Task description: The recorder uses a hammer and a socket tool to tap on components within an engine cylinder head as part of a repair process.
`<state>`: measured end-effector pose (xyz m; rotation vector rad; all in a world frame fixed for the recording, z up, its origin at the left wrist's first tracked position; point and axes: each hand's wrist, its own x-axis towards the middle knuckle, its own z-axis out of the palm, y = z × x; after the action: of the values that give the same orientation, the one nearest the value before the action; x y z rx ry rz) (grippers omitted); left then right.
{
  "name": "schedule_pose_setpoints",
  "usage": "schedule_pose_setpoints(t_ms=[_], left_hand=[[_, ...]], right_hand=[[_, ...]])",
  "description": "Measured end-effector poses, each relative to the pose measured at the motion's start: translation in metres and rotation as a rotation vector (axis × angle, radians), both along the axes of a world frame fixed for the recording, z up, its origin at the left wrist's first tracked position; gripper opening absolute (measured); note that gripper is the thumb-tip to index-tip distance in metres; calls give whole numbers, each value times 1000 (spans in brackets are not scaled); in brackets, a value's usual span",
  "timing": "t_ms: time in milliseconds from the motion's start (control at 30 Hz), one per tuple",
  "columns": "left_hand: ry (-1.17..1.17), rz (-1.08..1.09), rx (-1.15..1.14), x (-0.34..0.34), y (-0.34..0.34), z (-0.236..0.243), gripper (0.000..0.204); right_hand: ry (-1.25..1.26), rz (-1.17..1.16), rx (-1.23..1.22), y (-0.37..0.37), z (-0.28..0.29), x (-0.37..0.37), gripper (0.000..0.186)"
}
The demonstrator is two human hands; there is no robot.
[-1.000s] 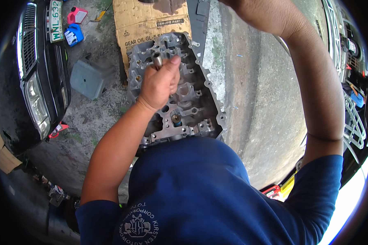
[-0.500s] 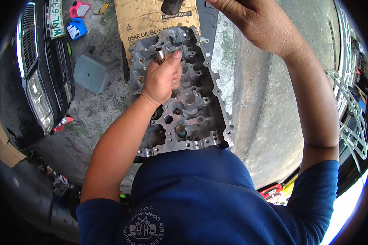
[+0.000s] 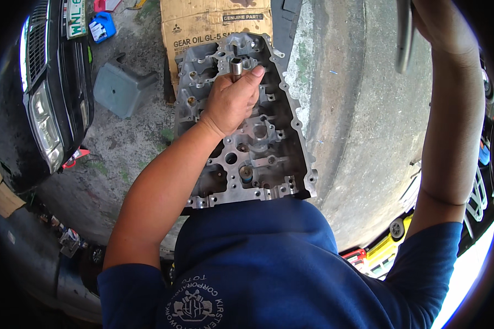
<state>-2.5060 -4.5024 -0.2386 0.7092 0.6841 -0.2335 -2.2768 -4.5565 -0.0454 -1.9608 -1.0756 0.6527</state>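
My left hand (image 3: 230,104) is closed round a shiny steel socket (image 3: 236,67), its thumb lying along one side. The socket stands roughly upright over the far half of a grey metal engine cylinder head (image 3: 230,183), its open square end facing up. What it touches below is hidden by my fist. My right hand (image 3: 442,24) is raised at the upper right, cut off by the picture's edge. Beside its fingers hangs the grey, rounded end of what looks like a hammer (image 3: 404,38); the rest of that tool is out of view.
Flattened cardboard (image 3: 217,19) lies beyond the cylinder head. On the left are a dark car front (image 3: 49,104), a grey plastic stool (image 3: 121,90) and a blue jug (image 3: 102,27). A red and yellow thing (image 3: 381,255) shows at the lower right.
My right hand has swung up and to the right, away from the cylinder head, taking the tool with it. In the picture, my left hand and the socket sit slightly further right.
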Motion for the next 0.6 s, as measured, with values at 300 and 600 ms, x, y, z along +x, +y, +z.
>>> schedule_pose_setpoints(t_ms=[300, 600], left_hand=[[-6, 63, 2, -1, 20, -8, 46], [-13, 49, 57, 11, 27, -28, 47]], right_hand=[[110, 5, -151, -1, -75, -5, 46], [-14, -54, -19, -18, -96, -2, 43]])
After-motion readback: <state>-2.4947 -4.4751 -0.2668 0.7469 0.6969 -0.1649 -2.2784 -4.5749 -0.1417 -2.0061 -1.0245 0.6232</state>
